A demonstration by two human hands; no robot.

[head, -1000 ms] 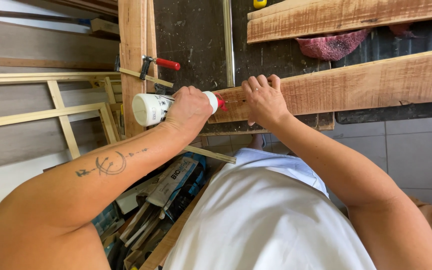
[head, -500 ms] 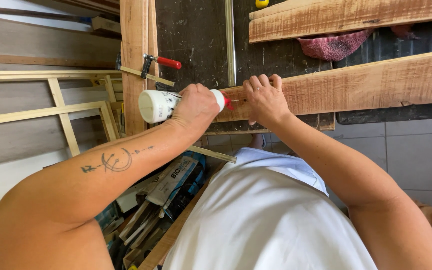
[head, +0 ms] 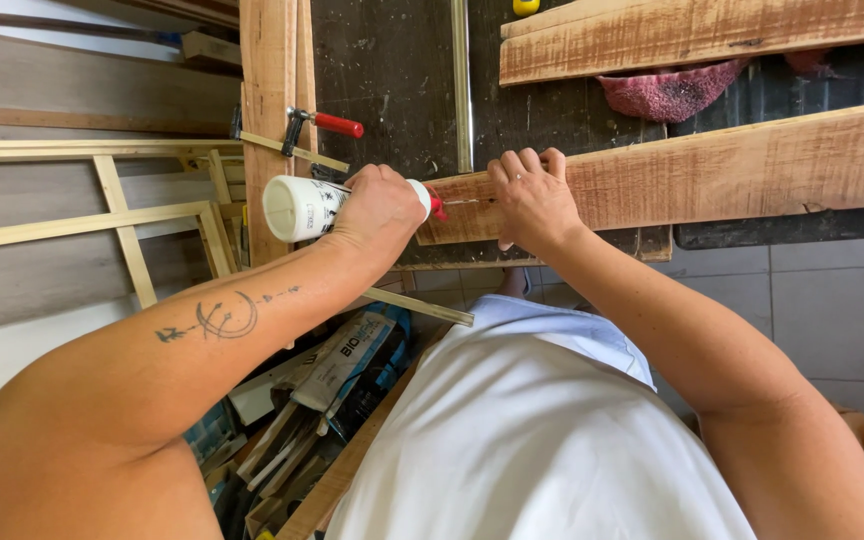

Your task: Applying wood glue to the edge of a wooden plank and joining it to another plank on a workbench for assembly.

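Two bare hands are at work over a dark, stained workbench top (head: 392,70). Left hand (head: 382,205) is wrapped around a white plastic squeeze bottle with a red nozzle (head: 302,208); the fingers are closed firmly about the bottle's body, which lies roughly level, base pointing away from the board and nozzle tip at the end of a rough-sawn pale wooden board (head: 712,175). A thin pale line shows on the board's face just beyond the nozzle. Right hand (head: 534,200) lies flat on the same end of the board, fingers close together and curled over its far edge, palm pressed on the face; it holds nothing else.

The bottle sits just beside the board's end, between the two hands, which are near each other but apart.

A second rough wooden plank (head: 692,35) lies farther off on the bench, well apart from the hands. A crumpled dark red cloth (head: 667,92) lies between the two boards. A bar clamp with a red handle (head: 324,125) grips an upright pale timber post (head: 270,110) beside the left hand. A slim metal bar (head: 461,80) runs across the bench top. Pale wooden frames (head: 122,215) lean beyond the left forearm. Mixed tools and packages (head: 332,380) lie below the bench edge. Grey floor tiles (head: 832,320) show beyond the right forearm.
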